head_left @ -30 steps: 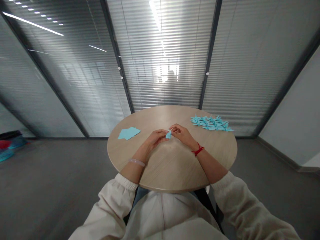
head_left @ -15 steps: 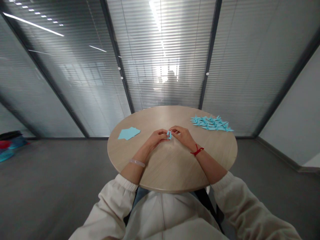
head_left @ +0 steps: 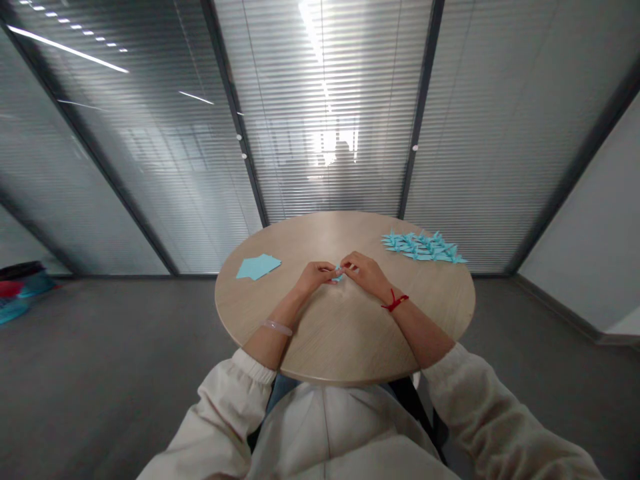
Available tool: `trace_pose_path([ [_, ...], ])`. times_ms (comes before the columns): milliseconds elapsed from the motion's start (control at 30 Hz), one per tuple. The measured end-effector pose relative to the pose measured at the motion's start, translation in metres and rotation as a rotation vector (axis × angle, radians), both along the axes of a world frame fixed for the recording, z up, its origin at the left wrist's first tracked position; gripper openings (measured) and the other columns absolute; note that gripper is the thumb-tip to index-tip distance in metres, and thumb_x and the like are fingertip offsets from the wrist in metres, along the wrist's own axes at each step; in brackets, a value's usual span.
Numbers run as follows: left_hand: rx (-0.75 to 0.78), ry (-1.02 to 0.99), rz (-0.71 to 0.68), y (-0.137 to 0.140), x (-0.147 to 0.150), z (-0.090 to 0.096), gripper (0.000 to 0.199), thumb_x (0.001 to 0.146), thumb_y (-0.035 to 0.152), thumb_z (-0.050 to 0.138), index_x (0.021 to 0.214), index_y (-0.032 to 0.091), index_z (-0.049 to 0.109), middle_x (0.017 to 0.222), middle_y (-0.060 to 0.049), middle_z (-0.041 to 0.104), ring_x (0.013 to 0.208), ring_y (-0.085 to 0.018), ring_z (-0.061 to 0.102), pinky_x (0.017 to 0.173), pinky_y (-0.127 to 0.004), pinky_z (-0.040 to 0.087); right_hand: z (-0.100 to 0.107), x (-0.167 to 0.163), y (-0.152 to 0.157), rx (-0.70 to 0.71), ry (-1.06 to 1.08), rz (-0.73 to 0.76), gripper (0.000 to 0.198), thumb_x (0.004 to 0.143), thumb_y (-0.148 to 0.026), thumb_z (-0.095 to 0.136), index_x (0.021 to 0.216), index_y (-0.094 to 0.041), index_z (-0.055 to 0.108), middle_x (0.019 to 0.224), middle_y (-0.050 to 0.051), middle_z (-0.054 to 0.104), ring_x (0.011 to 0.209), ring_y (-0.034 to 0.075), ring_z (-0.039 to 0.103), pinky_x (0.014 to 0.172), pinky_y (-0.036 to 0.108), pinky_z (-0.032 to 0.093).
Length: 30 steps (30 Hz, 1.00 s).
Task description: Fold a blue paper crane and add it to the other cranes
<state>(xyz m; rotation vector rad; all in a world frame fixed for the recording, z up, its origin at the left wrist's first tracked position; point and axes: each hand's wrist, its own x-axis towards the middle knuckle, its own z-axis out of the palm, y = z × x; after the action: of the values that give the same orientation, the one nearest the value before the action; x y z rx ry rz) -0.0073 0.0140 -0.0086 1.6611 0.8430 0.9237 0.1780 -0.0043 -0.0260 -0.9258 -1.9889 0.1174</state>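
Observation:
A small folded piece of light-blue origami paper [head_left: 339, 277] is between my hands near the middle of the round table [head_left: 345, 333]. My left hand [head_left: 316, 274] pinches it from the left, thumb and fingers closed together. From the right, my right hand [head_left: 363, 270] grips the same paper with its fingertips. The fingers cover most of the paper, so its exact shape is hidden. At the table's far right lie several folded blue paper cranes [head_left: 423, 247] in close rows. On the left sits a stack of flat blue paper sheets [head_left: 258, 267].
Glass panels with blinds [head_left: 335, 120] stand behind the table. A bin with a dark rim [head_left: 25, 273] and a red and blue object [head_left: 11, 301] are on the floor at far left. A white wall [head_left: 590, 247] rises at right.
My fingers have closed further over the folded paper, and less of it shows. The left fingertips have shifted slightly. The cranes and the sheets have stayed in place.

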Motion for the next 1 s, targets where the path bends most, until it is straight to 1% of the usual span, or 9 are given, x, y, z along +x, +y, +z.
trace_pose_path([
  [167, 0.025, 0.002, 0.018, -0.0002, -0.0007, -0.0013, 0.042, 0.058, 0.052, 0.081, 0.071, 0.012, 0.072, 0.07, -0.003, 0.064, 0.067, -0.013, 0.055, 0.065, -0.026, 0.048, 0.0008, -0.0005, -0.0008, 0.057, -0.059, -0.05, 0.007, 0.09, -0.022, 0.057, 0.088, -0.02, 0.063, 0.089, 0.005, 0.063, 0.083, 0.017, 0.058, 0.074, 0.028, 0.045],
  [267, 0.023, 0.015, 0.013, 0.0006, -0.0011, -0.0015, 0.042, 0.057, 0.05, 0.082, 0.071, 0.012, 0.072, 0.069, -0.004, 0.065, 0.066, -0.013, 0.055, 0.065, -0.026, 0.048, 0.0004, -0.0004, -0.0006, 0.077, -0.076, -0.051, 0.007, 0.091, -0.022, 0.057, 0.09, -0.02, 0.064, 0.092, 0.005, 0.065, 0.087, 0.018, 0.058, 0.078, 0.029, 0.045],
  [400, 0.005, 0.011, -0.002, 0.0015, -0.001, -0.0013, 0.041, 0.058, 0.049, 0.081, 0.067, 0.011, 0.071, 0.066, -0.003, 0.062, 0.064, -0.012, 0.053, 0.065, -0.026, 0.047, -0.0009, 0.0007, 0.0003, 0.083, -0.094, -0.054, 0.006, 0.09, -0.02, 0.058, 0.088, -0.02, 0.064, 0.09, 0.005, 0.065, 0.088, 0.018, 0.059, 0.081, 0.03, 0.044],
  [533, -0.014, -0.008, 0.011, 0.0005, -0.0004, -0.0017, 0.038, 0.058, 0.046, 0.082, 0.068, 0.011, 0.071, 0.066, -0.002, 0.061, 0.066, -0.012, 0.053, 0.066, -0.027, 0.048, 0.001, 0.0, -0.002, 0.095, -0.107, -0.071, 0.007, 0.089, -0.019, 0.058, 0.085, -0.02, 0.063, 0.088, 0.005, 0.064, 0.087, 0.018, 0.059, 0.08, 0.03, 0.044],
  [700, -0.028, -0.042, 0.013, -0.0006, 0.0004, -0.0023, 0.039, 0.057, 0.047, 0.082, 0.068, 0.011, 0.072, 0.067, -0.003, 0.062, 0.066, -0.012, 0.053, 0.07, -0.03, 0.05, 0.0041, -0.0019, -0.0053, 0.12, -0.117, -0.098, 0.007, 0.088, -0.019, 0.059, 0.082, -0.019, 0.063, 0.086, 0.006, 0.065, 0.086, 0.019, 0.059, 0.079, 0.03, 0.045],
  [833, -0.055, -0.08, 0.026, -0.0015, 0.0008, -0.0032, 0.036, 0.055, 0.045, 0.082, 0.066, 0.012, 0.07, 0.068, -0.003, 0.062, 0.067, -0.013, 0.054, 0.07, -0.03, 0.05, 0.0025, -0.0019, -0.0046, 0.122, -0.106, -0.114, 0.007, 0.087, -0.019, 0.06, 0.08, -0.019, 0.063, 0.083, 0.005, 0.066, 0.083, 0.018, 0.06, 0.077, 0.03, 0.045],
  [1000, -0.088, -0.151, 0.017, -0.0007, 0.001, -0.0064, 0.034, 0.057, 0.042, 0.08, 0.071, 0.013, 0.07, 0.072, -0.004, 0.063, 0.072, -0.014, 0.056, 0.071, -0.03, 0.049, -0.0007, -0.0034, -0.0038, 0.115, -0.062, -0.154, 0.007, 0.086, -0.019, 0.062, 0.08, -0.019, 0.065, 0.08, 0.004, 0.067, 0.076, 0.017, 0.061, 0.072, 0.028, 0.045],
])
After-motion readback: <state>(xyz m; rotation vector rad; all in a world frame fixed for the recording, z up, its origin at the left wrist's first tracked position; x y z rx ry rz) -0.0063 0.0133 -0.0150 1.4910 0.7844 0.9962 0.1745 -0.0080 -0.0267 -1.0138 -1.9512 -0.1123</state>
